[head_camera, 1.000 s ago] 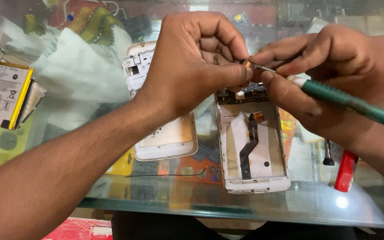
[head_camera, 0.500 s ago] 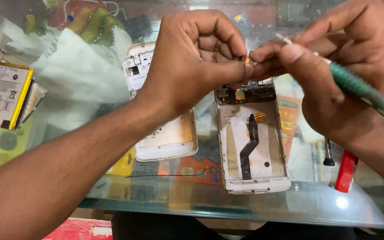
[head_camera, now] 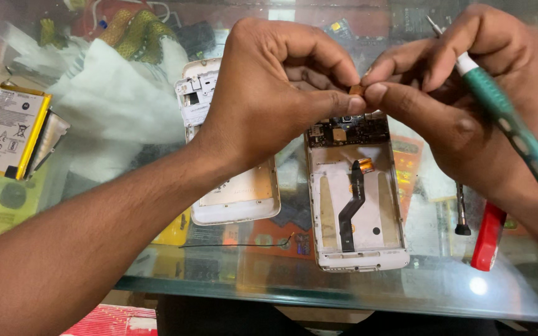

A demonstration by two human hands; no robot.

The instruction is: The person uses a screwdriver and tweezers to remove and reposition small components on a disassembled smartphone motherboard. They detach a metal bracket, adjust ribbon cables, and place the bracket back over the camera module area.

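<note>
Hands (head_camera: pixel 368 93) pinch tiny brown part (head_camera: pixel 357 90); yellow-edged battery (head_camera: pixel 9 130) far left.

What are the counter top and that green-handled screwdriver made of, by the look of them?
The counter top looks like glass: clear, glossy, with things showing through beneath it. The screwdriver in the right hand seems to have a matte green plastic or rubbery handle with a white collar, and a thin grey tip, probably metal.

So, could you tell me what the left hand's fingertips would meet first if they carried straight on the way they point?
The left hand points rightward; its fingertips would almost at once meet the small brown part and the right hand, already pinching it.
</note>
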